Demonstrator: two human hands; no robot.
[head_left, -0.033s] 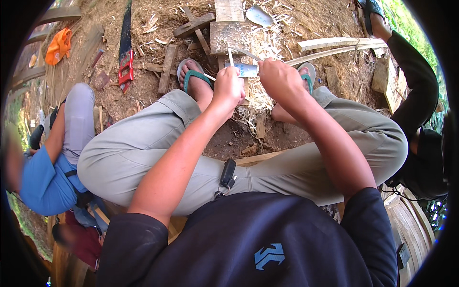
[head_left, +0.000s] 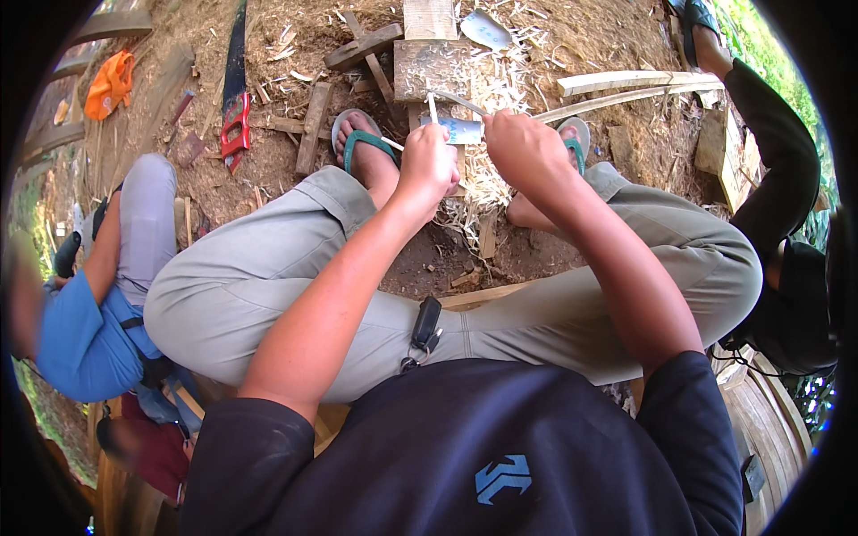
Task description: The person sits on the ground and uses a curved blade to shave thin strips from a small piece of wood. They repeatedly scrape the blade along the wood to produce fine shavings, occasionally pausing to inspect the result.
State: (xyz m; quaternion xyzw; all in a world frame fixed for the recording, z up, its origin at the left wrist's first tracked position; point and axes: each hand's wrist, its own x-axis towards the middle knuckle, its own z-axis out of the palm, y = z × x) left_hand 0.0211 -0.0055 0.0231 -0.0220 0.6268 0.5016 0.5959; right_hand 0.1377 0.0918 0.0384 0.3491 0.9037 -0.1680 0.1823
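My left hand (head_left: pixel 427 168) is closed round a thin pale wooden stick (head_left: pixel 433 109), whose tip sticks up past the fingers. Close beside it, my right hand (head_left: pixel 523 150) grips a knife; its handle is hidden in the fist, and the narrow blade (head_left: pixel 458 100) slants up and left toward the stick's tip. Whether blade and stick touch, I cannot tell. Just behind and between the hands shows a white and blue printed piece (head_left: pixel 463 131). Pale wood shavings (head_left: pixel 478 188) are heaped below and around the hands.
Wooden blocks (head_left: pixel 429 70) lie ahead of my hands. A red-handled saw (head_left: pixel 235 125) and an orange cloth-like item (head_left: pixel 110 86) are on the ground at left. Long wood strips (head_left: pixel 639 83) lie at right. A person in blue (head_left: pixel 85 330) sits at left; another's dark-clad leg (head_left: pixel 778 143) is at right.
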